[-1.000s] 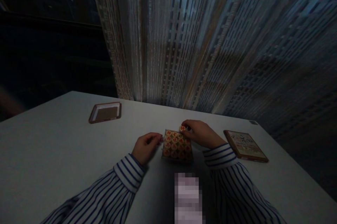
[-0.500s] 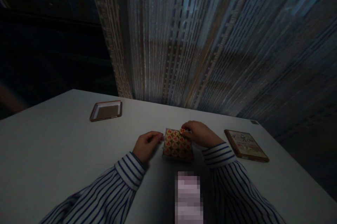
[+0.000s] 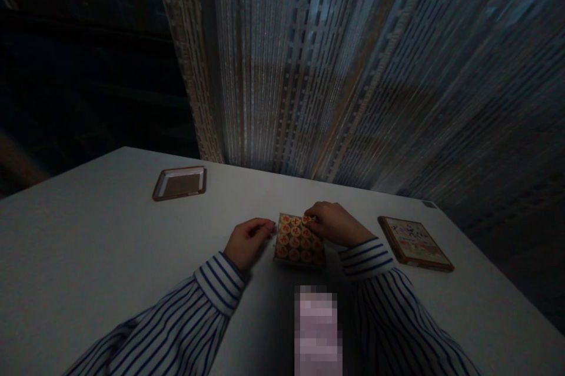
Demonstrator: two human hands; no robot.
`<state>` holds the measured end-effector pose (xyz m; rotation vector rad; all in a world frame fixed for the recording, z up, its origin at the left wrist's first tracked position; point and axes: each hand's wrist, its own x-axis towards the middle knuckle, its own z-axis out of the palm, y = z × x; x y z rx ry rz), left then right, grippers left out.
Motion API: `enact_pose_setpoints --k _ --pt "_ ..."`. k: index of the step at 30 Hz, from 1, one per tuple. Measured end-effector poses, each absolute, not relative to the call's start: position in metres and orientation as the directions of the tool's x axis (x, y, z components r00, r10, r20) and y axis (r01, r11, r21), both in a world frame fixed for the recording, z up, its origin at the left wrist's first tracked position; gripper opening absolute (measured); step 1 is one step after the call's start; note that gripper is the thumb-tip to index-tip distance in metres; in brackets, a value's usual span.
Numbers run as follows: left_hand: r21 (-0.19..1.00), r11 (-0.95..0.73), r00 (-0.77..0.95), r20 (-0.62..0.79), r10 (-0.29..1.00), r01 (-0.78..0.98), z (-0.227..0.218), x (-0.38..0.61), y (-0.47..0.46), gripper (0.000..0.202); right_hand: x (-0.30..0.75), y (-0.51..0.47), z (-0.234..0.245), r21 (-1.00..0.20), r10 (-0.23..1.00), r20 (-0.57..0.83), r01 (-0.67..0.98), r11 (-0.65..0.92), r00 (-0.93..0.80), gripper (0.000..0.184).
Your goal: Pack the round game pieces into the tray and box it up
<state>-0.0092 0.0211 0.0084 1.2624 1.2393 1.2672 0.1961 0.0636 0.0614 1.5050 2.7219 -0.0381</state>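
Note:
Round wooden Chinese chess pieces (image 3: 294,242) with red characters sit in rows in a small square clear-sided box (image 3: 281,259) at the middle of the table. My right hand (image 3: 333,223) reaches over the box's far right corner. Its thumb and fingers are closed on one chess piece (image 3: 308,219) in the farthest row, and the hand hides some pieces at that side. My left hand (image 3: 248,242) rests by the box's left side, thumb and forefinger pressed together near its edge. Whether anything is between those fingertips cannot be made out.
A shallow brown-rimmed tray or lid (image 3: 180,183) lies at the far left of the white table (image 3: 110,235). To the right is a flat box with a printed cover (image 3: 415,242). A small dark square (image 3: 428,204) lies at the far right corner. A striped curtain (image 3: 300,99) hangs behind.
The chess piece under my right fingers has gone from raised and tilted to lying nearly level in the far row. My left hand has stayed by the box.

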Motion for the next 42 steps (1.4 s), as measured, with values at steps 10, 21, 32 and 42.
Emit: enact_pose_setpoints --k 10,21,32,42 --pt "0.996 -0.070 -0.031 0.072 0.997 0.057 0.0090 -0.0095 0.0210 0.027 0.1926 0.0611 0.0642 0.036 0.836 -0.064 0.836 0.547 -0.544 0.029" --pt "0.998 -0.059 -0.043 0.060 0.997 0.035 0.0078 -0.0098 0.0217 0.026 0.1949 0.0632 0.0613 0.044 0.838 -0.071 0.837 0.545 -0.542 0.028" --pt "0.996 -0.072 -0.032 0.074 0.997 0.058 0.0069 -0.0107 0.0213 0.026 0.1960 0.0624 0.0642 0.021 0.855 -0.072 0.857 0.515 -0.513 0.027" --pt "0.996 -0.072 -0.028 0.073 0.997 0.050 0.0053 -0.0110 0.0219 0.027 0.1969 0.0623 0.0634 -0.013 0.870 -0.079 0.873 0.488 -0.487 0.026"
